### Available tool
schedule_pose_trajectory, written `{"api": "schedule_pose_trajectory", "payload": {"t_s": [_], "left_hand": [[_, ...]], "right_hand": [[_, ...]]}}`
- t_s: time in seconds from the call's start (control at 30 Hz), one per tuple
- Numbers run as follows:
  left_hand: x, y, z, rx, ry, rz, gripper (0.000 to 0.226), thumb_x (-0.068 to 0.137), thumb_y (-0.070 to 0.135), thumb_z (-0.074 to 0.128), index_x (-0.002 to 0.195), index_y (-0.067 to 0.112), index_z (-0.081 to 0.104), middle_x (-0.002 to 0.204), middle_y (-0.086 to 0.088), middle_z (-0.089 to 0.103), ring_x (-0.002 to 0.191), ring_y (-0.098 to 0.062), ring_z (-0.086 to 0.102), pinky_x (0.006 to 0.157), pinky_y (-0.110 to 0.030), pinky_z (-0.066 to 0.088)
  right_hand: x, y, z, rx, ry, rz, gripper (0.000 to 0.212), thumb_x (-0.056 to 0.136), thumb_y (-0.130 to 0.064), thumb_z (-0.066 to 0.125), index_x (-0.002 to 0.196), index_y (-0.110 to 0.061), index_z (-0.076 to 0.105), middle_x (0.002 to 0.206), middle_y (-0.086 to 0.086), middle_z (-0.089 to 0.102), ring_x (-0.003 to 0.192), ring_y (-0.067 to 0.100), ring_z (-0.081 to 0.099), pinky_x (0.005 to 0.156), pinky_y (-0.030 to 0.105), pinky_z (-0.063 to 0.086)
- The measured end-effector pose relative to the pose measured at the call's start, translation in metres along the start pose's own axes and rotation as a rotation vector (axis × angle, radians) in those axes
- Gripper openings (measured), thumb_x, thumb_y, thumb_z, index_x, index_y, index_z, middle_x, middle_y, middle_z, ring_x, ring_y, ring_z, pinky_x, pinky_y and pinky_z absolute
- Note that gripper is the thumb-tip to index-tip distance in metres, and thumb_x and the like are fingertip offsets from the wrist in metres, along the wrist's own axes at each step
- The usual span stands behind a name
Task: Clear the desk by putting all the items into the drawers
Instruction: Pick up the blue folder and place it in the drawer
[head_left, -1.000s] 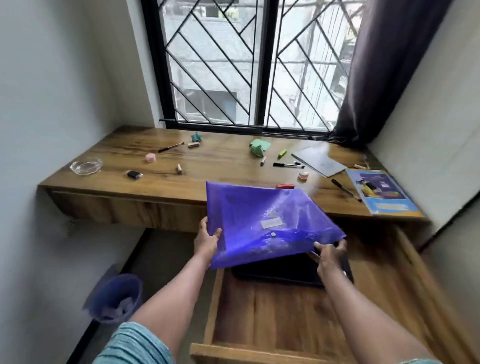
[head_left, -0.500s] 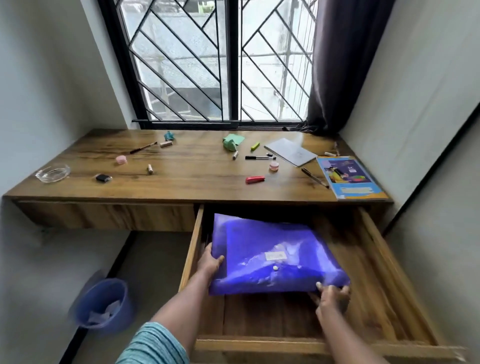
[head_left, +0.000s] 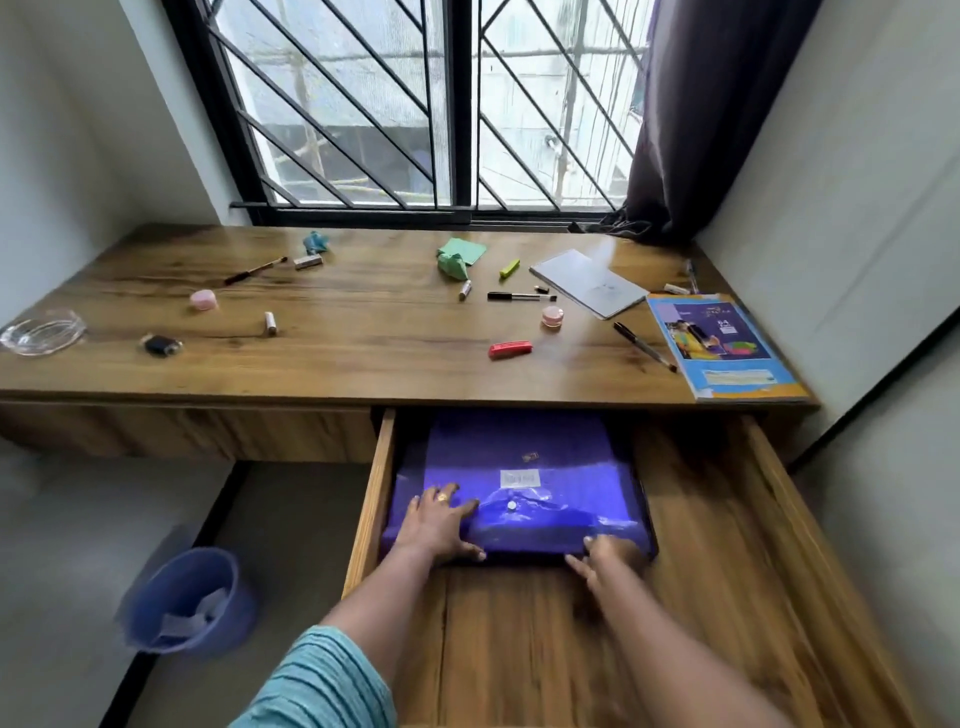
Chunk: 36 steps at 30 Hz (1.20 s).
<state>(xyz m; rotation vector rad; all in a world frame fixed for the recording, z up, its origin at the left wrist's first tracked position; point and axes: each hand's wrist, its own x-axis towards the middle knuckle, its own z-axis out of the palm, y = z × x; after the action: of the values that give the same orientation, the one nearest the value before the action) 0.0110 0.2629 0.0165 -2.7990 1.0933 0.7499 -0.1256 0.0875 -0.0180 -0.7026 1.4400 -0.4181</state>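
A purple plastic folder lies flat in the back left part of the open wooden drawer, on top of a dark flat item. My left hand rests on the folder's near left corner, fingers on top and thumb along its front edge. At the folder's near right edge, my right hand touches it with spread fingers and is blurred. On the desk lie a blue book, a white notebook, a red stapler, pens, a green cloth and small jars.
A glass ashtray sits at the desk's far left, beside a small black item. The left drawer front is closed. A blue bin stands on the floor at left. Walls hem the desk on both sides; a dark curtain hangs at right.
The purple folder came down from above the desk edge into the drawer and slid toward its back. My left hand shifted on top of it; the right now only touches its edge.
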Motion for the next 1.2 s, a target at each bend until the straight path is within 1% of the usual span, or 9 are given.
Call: {"api": "schedule_pose_trajectory", "payload": {"t_s": [0.17,0.33,0.47,0.57,0.7,0.77,0.87,1.03,1.2], "left_hand": [[0.000,0.001,0.017,-0.002,-0.034,-0.030,0.076,0.089,0.059,0.045,0.150,0.036,0.006,0.160,0.002,0.004,0.145,-0.032,0.006,0.118,-0.051,0.011],[-0.003,0.004,0.021,-0.050,-0.049,-0.059,0.077,0.092,0.064,0.029,0.150,0.033,-0.010,0.160,0.002,-0.010,0.147,-0.031,-0.010,0.116,-0.053,-0.008],[0.006,0.028,0.010,-0.117,0.065,-0.048,0.082,0.092,0.064,0.030,0.152,0.023,-0.008,0.160,0.001,-0.005,0.147,-0.028,-0.005,0.117,-0.049,-0.008],[0.022,0.057,-0.009,-0.125,0.160,0.040,0.077,0.095,0.057,0.031,0.152,0.018,-0.002,0.159,-0.002,0.003,0.146,-0.027,0.003,0.119,-0.042,-0.002],[0.045,0.111,-0.042,-0.218,0.281,0.105,0.074,0.097,0.050,0.034,0.152,0.013,0.002,0.157,-0.009,0.010,0.144,-0.026,0.010,0.120,-0.032,0.007],[0.056,0.144,-0.062,-0.297,0.321,0.151,0.070,0.099,0.044,0.036,0.152,0.012,0.005,0.156,-0.012,0.014,0.144,-0.026,0.011,0.120,-0.030,0.008],[0.079,0.194,-0.089,-0.473,0.346,0.210,0.059,0.100,0.029,0.039,0.151,0.011,0.017,0.150,-0.015,0.028,0.140,-0.028,0.022,0.117,-0.029,0.016],[0.114,0.277,-0.122,-0.745,0.188,0.122,0.052,0.100,0.017,0.038,0.149,0.010,0.023,0.143,-0.017,0.043,0.132,-0.031,0.041,0.108,-0.036,0.034],[0.139,0.332,-0.137,-0.788,0.114,0.093,0.046,0.099,0.013,0.038,0.144,0.011,0.031,0.140,-0.013,0.048,0.125,-0.027,0.051,0.102,-0.036,0.043]], "right_hand": [[0.004,0.001,-0.008,-0.299,-0.034,0.003,0.014,0.086,0.003,0.062,0.094,0.010,0.053,0.068,0.018,0.053,0.053,0.026,0.053,0.026,0.024,0.042],[0.006,-0.007,-0.016,-0.595,-0.022,0.003,0.038,0.082,-0.019,0.073,0.066,0.002,0.046,0.059,0.018,0.055,0.042,0.025,0.055,0.031,0.023,0.042],[-0.001,-0.032,-0.016,-0.663,0.011,-0.019,0.040,0.078,-0.020,0.077,0.097,0.008,0.055,0.069,0.017,0.059,0.023,0.018,0.050,0.030,0.021,0.040],[-0.004,-0.060,-0.015,-0.609,-0.004,-0.039,0.046,0.078,-0.012,0.076,0.114,0.007,0.055,0.082,0.010,0.054,0.040,0.022,0.052,0.054,0.033,0.057],[0.008,-0.112,-0.014,-0.767,0.092,-0.222,0.027,0.074,-0.021,0.079,0.069,0.001,0.064,0.064,0.013,0.069,0.031,0.020,0.056,0.052,0.034,0.058],[0.013,-0.143,-0.017,-0.791,0.173,-0.369,0.027,0.075,-0.023,0.077,0.070,0.001,0.065,0.061,0.014,0.068,0.052,0.027,0.067,0.068,0.044,0.059],[0.021,-0.188,-0.028,-0.816,0.299,-0.607,0.028,0.089,-0.024,0.061,0.106,-0.002,0.060,0.105,0.019,0.065,0.097,0.036,0.064,0.082,0.039,0.051],[0.063,-0.257,-0.054,-0.975,0.388,-0.845,0.032,0.093,-0.017,0.051,0.119,0.000,0.055,0.121,0.026,0.054,0.112,0.041,0.053,0.092,0.040,0.044],[0.102,-0.304,-0.074,-1.084,0.360,-0.770,0.041,0.091,-0.023,0.054,0.125,0.000,0.051,0.125,0.028,0.048,0.117,0.041,0.047,0.097,0.042,0.041]]}}
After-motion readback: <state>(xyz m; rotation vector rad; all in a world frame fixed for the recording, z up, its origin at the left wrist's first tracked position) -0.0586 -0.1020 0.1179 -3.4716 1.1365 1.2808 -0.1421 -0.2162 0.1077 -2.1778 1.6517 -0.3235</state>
